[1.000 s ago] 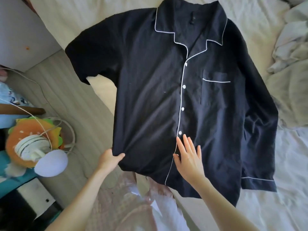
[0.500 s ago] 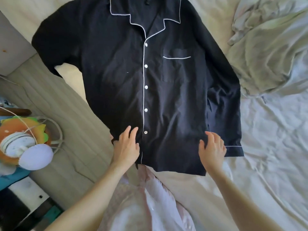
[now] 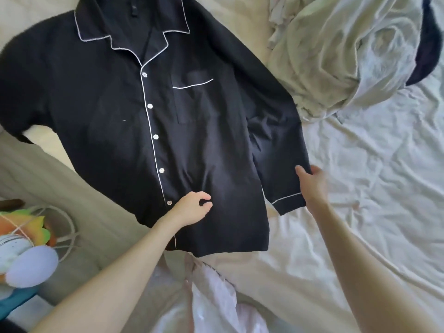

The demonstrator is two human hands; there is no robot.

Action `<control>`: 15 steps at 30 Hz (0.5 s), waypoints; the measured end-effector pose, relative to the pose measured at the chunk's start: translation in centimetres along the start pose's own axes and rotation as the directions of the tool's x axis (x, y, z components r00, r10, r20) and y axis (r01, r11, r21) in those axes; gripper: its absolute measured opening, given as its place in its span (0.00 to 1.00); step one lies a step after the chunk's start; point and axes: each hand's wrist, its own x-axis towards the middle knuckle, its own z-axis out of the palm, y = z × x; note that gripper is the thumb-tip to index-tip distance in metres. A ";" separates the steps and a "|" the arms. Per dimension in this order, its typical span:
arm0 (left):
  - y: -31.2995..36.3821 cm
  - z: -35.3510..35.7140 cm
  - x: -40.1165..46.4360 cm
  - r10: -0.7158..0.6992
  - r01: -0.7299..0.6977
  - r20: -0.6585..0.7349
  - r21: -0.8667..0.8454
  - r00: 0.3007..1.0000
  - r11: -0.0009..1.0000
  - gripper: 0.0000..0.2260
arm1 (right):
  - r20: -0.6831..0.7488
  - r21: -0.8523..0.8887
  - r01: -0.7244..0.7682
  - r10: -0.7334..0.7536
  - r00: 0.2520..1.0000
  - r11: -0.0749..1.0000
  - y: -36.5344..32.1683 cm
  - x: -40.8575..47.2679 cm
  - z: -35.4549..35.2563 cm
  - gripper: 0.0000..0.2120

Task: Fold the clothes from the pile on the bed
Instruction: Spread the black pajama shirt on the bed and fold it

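Bed (image 3: 374,179), pale creased sheet, carries a black long-sleeved pyjama shirt (image 3: 115,121) with white piping, spread front-up, buttoned, collar far from the fingers, hem nearest the wrists. Unfolded clothes pile (image 3: 336,56), pale green-grey with a dark item at its far edge, lies beyond the right fingertips, touching the shirt's upper sleeve. Shirt's right-side sleeve (image 3: 281,150) lies along the body panel, cuff with white piping just below the right thumb. Right hand (image 3: 312,186) grips the sleeve's outer edge above the cuff, thumb on top, remaining fingers hidden under or behind the cloth. Left hand (image 3: 192,209) rests on the front panel just right of the lowest button (image 3: 169,202), fingers curled; whether they pinch cloth or only press, cannot tell. Judgement: step in hand is the first fold, sleeve being taken up while the body is pinned. Next move calls for carrying the sleeve inward across the chest, left fingers keeping the panel flat.
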 end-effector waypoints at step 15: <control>5.7 -7.3 -0.9 0.144 -0.242 -0.201 -0.889 0.969 0.390 0.13 | 0.398 0.209 0.054 -0.136 0.907 0.976 -2.3 -7.4 4.1 0.11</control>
